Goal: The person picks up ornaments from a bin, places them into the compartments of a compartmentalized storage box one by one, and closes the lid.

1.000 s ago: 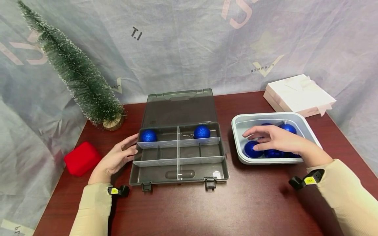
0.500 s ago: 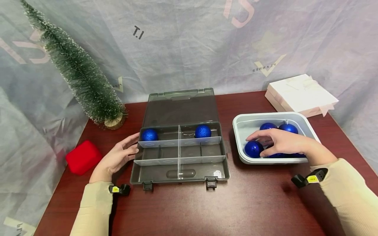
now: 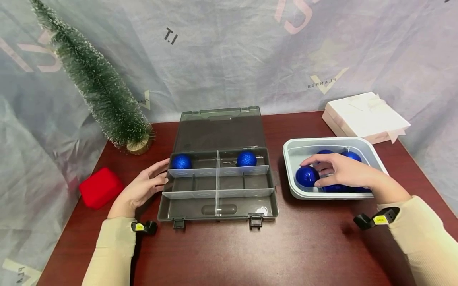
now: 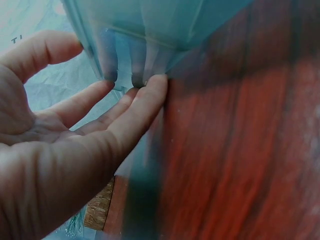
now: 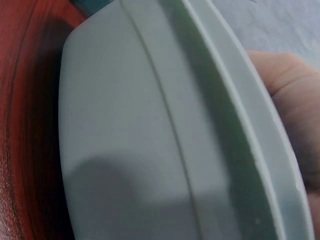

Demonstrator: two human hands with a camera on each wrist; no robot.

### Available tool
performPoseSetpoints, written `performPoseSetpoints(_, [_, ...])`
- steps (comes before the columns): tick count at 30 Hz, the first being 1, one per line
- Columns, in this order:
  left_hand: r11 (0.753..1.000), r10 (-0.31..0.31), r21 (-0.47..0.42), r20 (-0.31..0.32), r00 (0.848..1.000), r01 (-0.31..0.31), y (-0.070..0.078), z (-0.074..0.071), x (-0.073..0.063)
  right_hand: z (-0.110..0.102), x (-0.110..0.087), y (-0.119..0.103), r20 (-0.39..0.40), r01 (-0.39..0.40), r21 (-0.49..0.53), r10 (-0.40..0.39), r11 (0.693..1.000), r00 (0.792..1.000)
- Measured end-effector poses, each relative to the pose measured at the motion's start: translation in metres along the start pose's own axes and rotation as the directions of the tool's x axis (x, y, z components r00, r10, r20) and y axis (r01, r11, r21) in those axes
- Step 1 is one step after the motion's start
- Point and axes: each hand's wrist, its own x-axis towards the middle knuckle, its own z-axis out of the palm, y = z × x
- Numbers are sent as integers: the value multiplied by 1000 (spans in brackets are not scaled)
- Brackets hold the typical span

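Note:
My right hand (image 3: 345, 171) reaches into the white plastic tub (image 3: 288, 167) and pinches a glossy blue Christmas ball (image 3: 307, 176) between thumb and fingers. More blue balls (image 3: 352, 155) lie around and partly under that hand. In the right wrist view the tub's wall (image 5: 120, 115) hides the fingers and the ball. Against the left side of the smoky plastic compartment box (image 3: 193, 212) rests my left hand (image 3: 142, 190), its fingers loosely extended. A glittery blue ball (image 3: 181, 161) sits in the back left compartment, another glittery ball (image 3: 246, 159) in the back right one.
The box's lid (image 3: 220, 133) lies folded back. A small frosted Christmas tree (image 3: 103, 93) leans at the back left, with a red box (image 3: 101, 188) in front of it. Behind the tub stands a pale gift box (image 3: 365, 113) with a ribbon.
The right hand has closed its thumb and fingers on the glossy ball, which has risen slightly. The left hand stays at the box's side. The head view has shifted a little.

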Motion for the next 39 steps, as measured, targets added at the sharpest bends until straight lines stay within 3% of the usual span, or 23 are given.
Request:
performPoseSetpoints(7, [1000, -1, -6, -1, 1000, 1, 2, 1, 2, -2, -6, -8, -121, 52, 33, -48, 998, 991])
performPoseSetpoints(12, [1000, 2, -16, 0, 1000, -2, 3, 1, 2, 0, -9, -18, -228, 128, 66, -110, 990, 967])
performPoseSetpoints(21, [1000, 11, -28, 1, 1000, -11, 6, 3, 0, 11, -6, -50, -373, 133, 34, -111, 991, 921])
performPoseSetpoints(25, [1000, 12, -28, -4, 1000, -12, 6, 4, 0, 18, 0, -67, -370, 125, 37, -102, 991, 923])
performPoseSetpoints(29, [999, 7, -31, -4, 1000, -7, 5, 3, 1, 28, 13, -80, -341, 152, 103, -109, 983, 934])
performPoseSetpoints(39, [1000, -4, -20, -16, 1000, 4, 3, 4, -2, 74, 61, -116, -262, 195, 229, -133, 954, 956])
